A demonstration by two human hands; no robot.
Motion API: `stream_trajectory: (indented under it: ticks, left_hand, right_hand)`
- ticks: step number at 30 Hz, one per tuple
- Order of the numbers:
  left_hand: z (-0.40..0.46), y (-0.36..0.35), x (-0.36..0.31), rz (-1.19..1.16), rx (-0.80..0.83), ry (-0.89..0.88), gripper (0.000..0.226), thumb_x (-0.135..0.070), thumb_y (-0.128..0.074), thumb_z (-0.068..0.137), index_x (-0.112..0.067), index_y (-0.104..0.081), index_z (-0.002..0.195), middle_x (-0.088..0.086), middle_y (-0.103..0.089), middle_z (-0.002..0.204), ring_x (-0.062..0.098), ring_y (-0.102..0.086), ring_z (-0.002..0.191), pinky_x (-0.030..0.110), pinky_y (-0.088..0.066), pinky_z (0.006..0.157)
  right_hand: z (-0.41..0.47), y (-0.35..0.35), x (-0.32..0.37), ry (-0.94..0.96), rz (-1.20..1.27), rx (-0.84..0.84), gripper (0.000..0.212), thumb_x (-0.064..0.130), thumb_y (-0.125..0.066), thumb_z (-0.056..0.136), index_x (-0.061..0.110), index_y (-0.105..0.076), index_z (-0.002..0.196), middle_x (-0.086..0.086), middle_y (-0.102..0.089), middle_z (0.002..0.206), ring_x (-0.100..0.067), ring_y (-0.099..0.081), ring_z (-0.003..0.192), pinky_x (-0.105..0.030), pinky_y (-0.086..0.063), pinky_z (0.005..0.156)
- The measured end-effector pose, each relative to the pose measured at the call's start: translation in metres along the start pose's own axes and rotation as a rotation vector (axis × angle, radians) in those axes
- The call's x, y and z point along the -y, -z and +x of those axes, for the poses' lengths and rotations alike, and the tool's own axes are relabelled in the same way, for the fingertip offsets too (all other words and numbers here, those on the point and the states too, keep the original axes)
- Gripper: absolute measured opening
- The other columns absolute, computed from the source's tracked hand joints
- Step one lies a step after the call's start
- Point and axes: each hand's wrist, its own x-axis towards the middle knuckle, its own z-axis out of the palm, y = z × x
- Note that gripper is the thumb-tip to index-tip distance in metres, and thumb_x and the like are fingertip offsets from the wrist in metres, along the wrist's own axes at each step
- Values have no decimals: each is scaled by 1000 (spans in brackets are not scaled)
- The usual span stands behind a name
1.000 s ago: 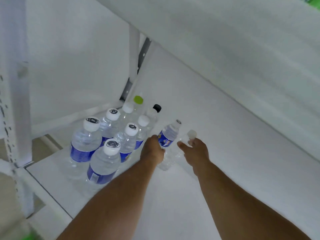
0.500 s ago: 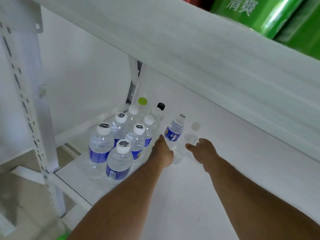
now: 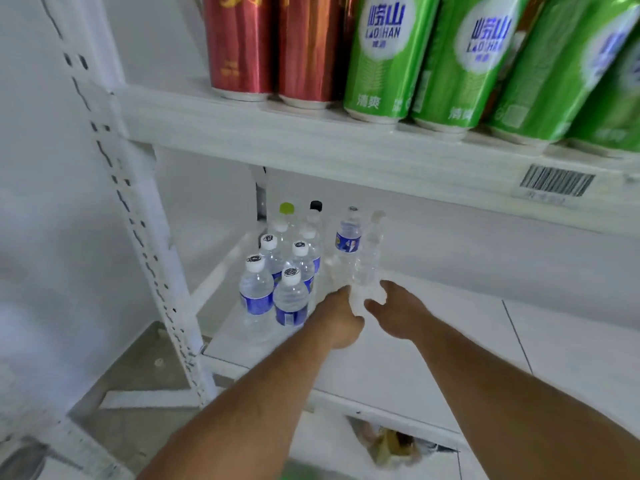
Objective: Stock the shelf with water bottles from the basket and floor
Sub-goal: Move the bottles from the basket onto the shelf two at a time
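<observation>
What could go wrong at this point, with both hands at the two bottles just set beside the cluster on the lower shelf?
1. The left hand and right hand sit at the bases of the blue-labelled bottle and the clear bottle; pulling away carelessly could tip either one.
2. The two stand very close together, so one falling would likely take the other.
3. The packed bottle cluster is right beside the left hand; a fall or a nudge could topple several.

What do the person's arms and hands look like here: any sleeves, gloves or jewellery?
Both forearms are bare, with no sleeve in view. The left hand and right hand wear no gloves; no watch, bracelet or ring shows. The fingers are too blurred for finer detail.
</observation>
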Motion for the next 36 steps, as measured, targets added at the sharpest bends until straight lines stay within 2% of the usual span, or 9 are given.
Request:
stream_trajectory:
  ticks: [3,8,12,16,21,25,29,32,36]
  left_hand:
    - [-32,3,3,103,51,-33,76,-34,-55,92,-21,-14,155,1,-19,162,24,-27,146,36,-29,116]
    - [-77,6,4,322,27,-84,65,-33,-54,92,-20,-28,150,3,-35,154,27,-40,137,40,-38,108]
    - [-104,5,5,464,0,-82,62,-32,-55,91,-21,-32,147,2,-40,149,27,-43,133,41,-41,104]
    - [-128,0,5,506,-18,-36,67,-31,-53,91,-24,-26,151,1,-36,153,28,-41,135,41,-40,106]
    - [-162,-20,11,552,36,43,69,-28,-54,89,-25,-26,152,0,-36,153,27,-42,134,40,-40,104]
    - [-189,-36,20,585,80,68,63,-29,-51,89,-24,-32,149,2,-40,150,28,-44,133,43,-41,106]
    - [-212,-47,37,624,114,69,56,-26,-54,86,-23,-41,140,4,-49,141,29,-50,125,45,-46,99]
    - [-221,-50,51,631,120,91,56,-29,-57,88,-24,-40,141,5,-51,139,30,-54,121,45,-49,96]
    - [-221,-50,76,617,149,90,61,-32,-57,88,-25,-36,145,6,-49,141,30,-54,121,45,-49,96]
  right_hand:
    - [-34,-9,5,14,-76,3,71,50,-48,96,13,-28,153,-4,-39,155,-29,-37,140,-38,-36,110]
    - [-84,-29,6,91,-228,21,58,51,-47,96,11,-43,138,-7,-50,134,-32,-48,126,-42,-44,100]
    - [-110,-34,3,114,-249,1,62,51,-46,96,12,-39,142,-7,-48,141,-31,-46,130,-43,-43,103]
    - [-135,-39,-2,144,-232,-10,64,50,-45,96,11,-36,146,-7,-45,146,-31,-42,134,-42,-40,106]
    - [-171,-54,-18,170,-212,14,53,48,-47,95,11,-44,134,-8,-51,132,-32,-47,124,-42,-44,99]
    - [-197,-73,-35,183,-185,44,53,48,-47,95,10,-45,133,-9,-51,130,-33,-47,124,-43,-44,99]
    - [-221,-94,-39,216,-184,63,62,49,-47,96,9,-38,142,-9,-45,143,-32,-43,132,-45,-41,105]
    - [-235,-108,-33,230,-233,95,67,49,-45,97,8,-32,148,-11,-36,154,-32,-35,139,-46,-35,111]
    - [-248,-129,-19,196,-245,101,63,50,-45,96,11,-37,145,-9,-43,148,-33,-40,135,-45,-37,108]
